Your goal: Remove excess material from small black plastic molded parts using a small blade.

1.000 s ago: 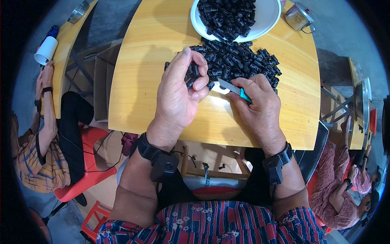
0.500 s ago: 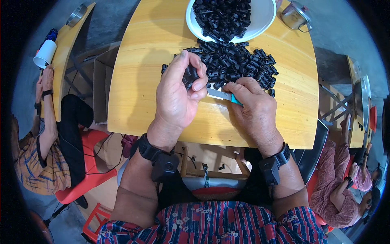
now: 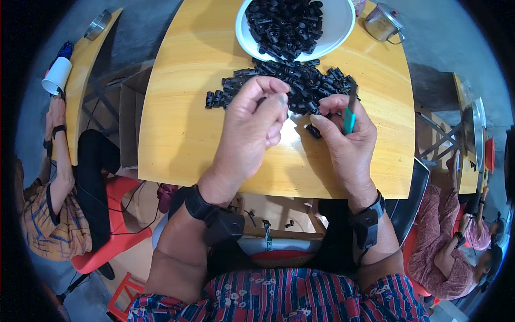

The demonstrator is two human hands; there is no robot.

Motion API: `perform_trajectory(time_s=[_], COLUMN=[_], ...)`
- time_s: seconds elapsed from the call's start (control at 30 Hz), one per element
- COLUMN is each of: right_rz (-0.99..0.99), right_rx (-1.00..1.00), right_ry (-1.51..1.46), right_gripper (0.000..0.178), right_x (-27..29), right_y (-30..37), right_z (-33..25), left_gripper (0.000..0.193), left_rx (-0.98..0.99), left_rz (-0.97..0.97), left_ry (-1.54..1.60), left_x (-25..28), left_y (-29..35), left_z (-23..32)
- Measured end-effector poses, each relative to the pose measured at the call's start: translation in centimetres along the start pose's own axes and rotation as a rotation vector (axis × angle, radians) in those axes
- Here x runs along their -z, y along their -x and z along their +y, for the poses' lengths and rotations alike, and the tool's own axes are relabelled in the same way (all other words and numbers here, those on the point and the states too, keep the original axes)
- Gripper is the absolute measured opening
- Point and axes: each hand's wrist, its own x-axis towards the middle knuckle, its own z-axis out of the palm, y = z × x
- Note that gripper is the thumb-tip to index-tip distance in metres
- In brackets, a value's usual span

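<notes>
My left hand (image 3: 248, 131) is raised over the near side of the pile, its fingers curled in and the thumb pressed to them. A dark bit shows between thumb and fingers, but most of it is hidden. My right hand (image 3: 351, 145) keeps a small knife with a teal handle (image 3: 349, 121) against its palm, the blade pointing up and away. Thumb and forefinger of that hand are at the pile's near right edge. Just left of the right thumb lies a black cylindrical plastic part (image 3: 313, 131). Beyond both hands spreads a pile of similar black parts (image 3: 300, 80).
A white bowl (image 3: 337, 29) heaped with black parts stands at the far side of the yellow wooden table (image 3: 182, 129). Right of it is a lidded metal mug (image 3: 382, 24). A person sits on a red chair (image 3: 115, 225) at the left; other people sit at the right.
The knife has swung from pointing left at my left hand to pointing upward in my right hand. My left hand has shifted right and curled tighter. The view has moved slightly.
</notes>
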Motion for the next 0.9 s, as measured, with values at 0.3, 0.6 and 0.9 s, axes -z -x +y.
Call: perform_trajectory(time_s=[0.3, 0.6, 0.9], right_rz=[-0.073, -0.061, -0.235], right_rx=[0.120, 0.146, 0.076], right_ry=[-0.165, -0.130, -0.215], right_gripper=[0.030, 0.031, 0.039], right_x=[0.8, 1.0, 1.4], right_y=[-0.1, -0.1, -0.3], right_z=[0.5, 0.6, 1.1], left_gripper=[0.014, 0.013, 0.012], left_rx=[0.057, 0.082, 0.191], left_rz=[-0.096, -0.114, -0.208], left_ry=[-0.174, -0.138, 0.045], left_x=[-1.2, -1.3, -1.1], left_y=[0.4, 0.3, 0.2], left_z=[-1.6, -2.4, -2.4])
